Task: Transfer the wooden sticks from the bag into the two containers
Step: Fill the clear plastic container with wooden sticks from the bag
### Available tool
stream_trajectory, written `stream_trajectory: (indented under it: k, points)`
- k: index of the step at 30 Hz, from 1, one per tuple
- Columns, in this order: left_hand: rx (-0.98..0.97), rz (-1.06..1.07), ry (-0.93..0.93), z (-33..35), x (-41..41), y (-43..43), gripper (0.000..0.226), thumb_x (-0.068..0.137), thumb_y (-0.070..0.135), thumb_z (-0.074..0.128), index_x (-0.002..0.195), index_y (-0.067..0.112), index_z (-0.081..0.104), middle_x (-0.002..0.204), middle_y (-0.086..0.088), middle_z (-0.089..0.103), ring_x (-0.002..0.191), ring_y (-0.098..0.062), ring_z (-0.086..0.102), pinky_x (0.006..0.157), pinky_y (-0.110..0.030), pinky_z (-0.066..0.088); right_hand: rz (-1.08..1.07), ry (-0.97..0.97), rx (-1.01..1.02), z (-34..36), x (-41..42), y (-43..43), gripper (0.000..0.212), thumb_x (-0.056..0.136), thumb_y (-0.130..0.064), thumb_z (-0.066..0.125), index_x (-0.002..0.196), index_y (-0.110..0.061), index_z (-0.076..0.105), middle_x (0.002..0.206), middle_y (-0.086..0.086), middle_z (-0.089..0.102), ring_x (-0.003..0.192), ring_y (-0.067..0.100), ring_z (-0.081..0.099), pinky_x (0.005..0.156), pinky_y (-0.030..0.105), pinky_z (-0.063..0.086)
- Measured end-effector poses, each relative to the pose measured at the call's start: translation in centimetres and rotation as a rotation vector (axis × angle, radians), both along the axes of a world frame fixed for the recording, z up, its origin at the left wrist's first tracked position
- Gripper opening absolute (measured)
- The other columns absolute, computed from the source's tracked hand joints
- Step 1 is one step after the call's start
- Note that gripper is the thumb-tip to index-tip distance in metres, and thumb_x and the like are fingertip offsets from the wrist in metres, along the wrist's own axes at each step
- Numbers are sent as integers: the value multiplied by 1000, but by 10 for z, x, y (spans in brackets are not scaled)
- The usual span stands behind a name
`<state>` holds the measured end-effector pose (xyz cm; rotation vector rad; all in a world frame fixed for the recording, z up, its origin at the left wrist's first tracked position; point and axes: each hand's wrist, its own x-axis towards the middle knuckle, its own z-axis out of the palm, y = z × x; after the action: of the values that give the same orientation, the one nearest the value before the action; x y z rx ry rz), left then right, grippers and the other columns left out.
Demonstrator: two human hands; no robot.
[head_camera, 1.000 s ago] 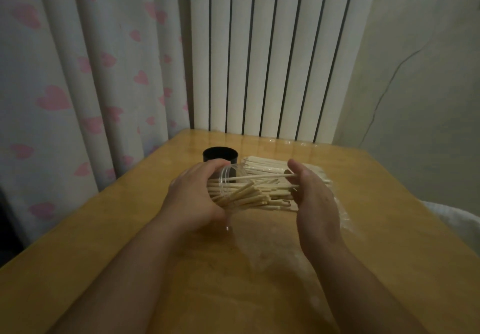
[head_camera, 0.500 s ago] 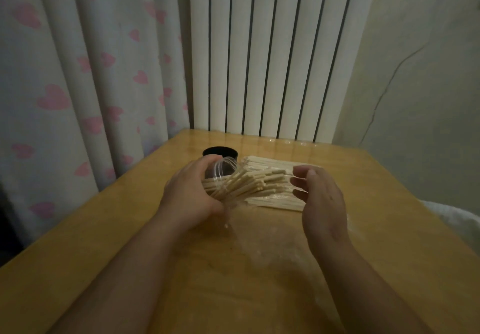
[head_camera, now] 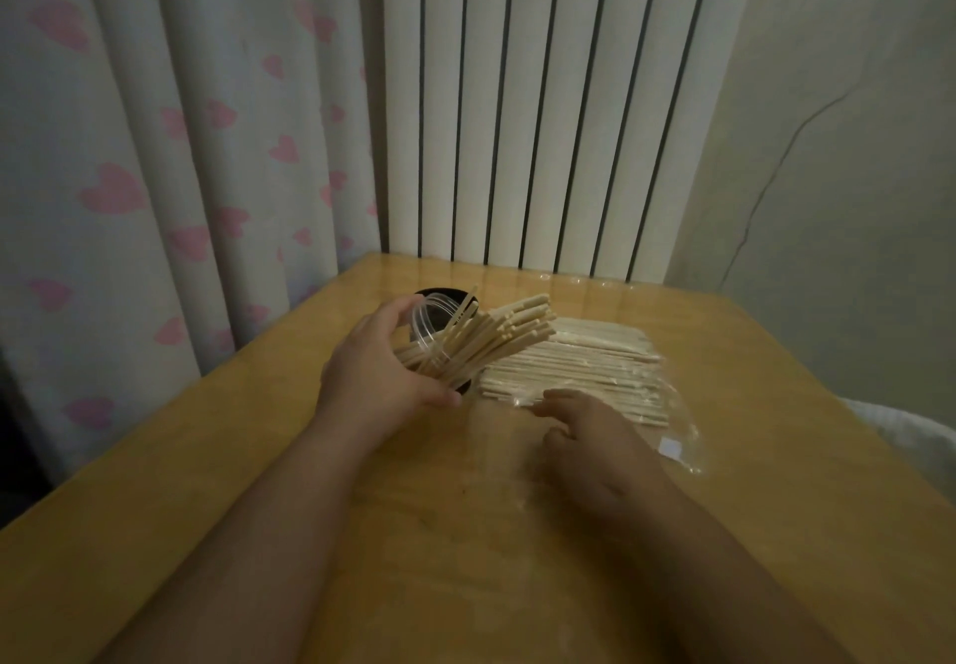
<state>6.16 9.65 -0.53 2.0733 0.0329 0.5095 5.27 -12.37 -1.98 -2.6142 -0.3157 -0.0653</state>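
Note:
My left hand (head_camera: 380, 368) grips a clear plastic container (head_camera: 427, 324), tilted toward the right, with several wooden sticks (head_camera: 496, 335) fanning out of its mouth. Behind it stands a black container (head_camera: 439, 296), mostly hidden. A clear plastic bag (head_camera: 672, 423) lies flat on the table with a layer of pale wooden sticks (head_camera: 579, 366) inside. My right hand (head_camera: 589, 436) rests low on the bag near the sticks' closest ends, fingers loosely extended and holding nothing.
The wooden table (head_camera: 258, 482) has its left edge beside a heart-patterned curtain (head_camera: 129, 172). A white ribbed radiator (head_camera: 543, 120) stands behind the far edge. A white cloth (head_camera: 905, 436) shows beyond the right edge.
My right hand has dropped from beside the sticks' ends down onto the bag. The left hand has tipped the clear container more upright, so the sticks point up and to the right.

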Motion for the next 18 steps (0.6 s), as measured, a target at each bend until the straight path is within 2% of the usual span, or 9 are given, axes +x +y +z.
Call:
stream_trajectory:
  k: [1, 3, 6, 9, 13, 18]
  points:
    - [-2, 1, 0, 0, 0, 0, 114, 40, 27, 99, 139, 47, 46, 138, 15, 53, 126, -16, 52, 105, -50, 46, 31, 11, -82, -3, 4, 0, 48, 99, -22, 43, 147, -26, 47, 158, -5, 35, 145, 17, 31, 117, 34, 24]
    - [-3, 5, -5, 0, 0, 0, 114, 38, 30, 97, 138, 49, 47, 136, 16, 54, 123, -17, 54, 104, -50, 47, 26, 28, -210, -13, 12, 0, 55, 103, -30, 36, 157, -27, 26, 166, -4, 15, 152, 17, 12, 123, 39, 10]
    - [18, 21, -9, 1, -2, -1, 112, 41, 27, 98, 138, 47, 47, 136, 15, 54, 124, -17, 53, 104, -51, 46, -57, 61, -293, -25, 23, 0, 60, 104, -45, 26, 159, -25, 13, 167, 0, 11, 153, 20, 7, 122, 45, 4]
    - [40, 27, 7, 2, -2, -2, 114, 45, 25, 99, 143, 44, 44, 143, 10, 51, 129, -20, 50, 106, -52, 43, -72, 92, -334, -31, 26, 2, 62, 103, -50, 23, 159, -24, 15, 166, 3, 14, 152, 23, 13, 121, 46, 9]
    - [60, 27, 17, 3, -4, -5, 115, 46, 24, 99, 145, 42, 43, 146, 8, 50, 133, -21, 46, 108, -53, 42, -113, 38, -404, -28, 24, 2, 53, 104, -46, 24, 153, -28, 30, 160, 3, 33, 144, 29, 30, 116, 49, 20]
    - [67, 30, 16, 4, -5, -5, 116, 45, 24, 99, 144, 42, 44, 145, 10, 51, 133, -19, 47, 108, -51, 42, -120, 32, -425, -26, 23, 2, 50, 104, -45, 26, 152, -31, 34, 161, 3, 30, 145, 31, 27, 116, 51, 18]
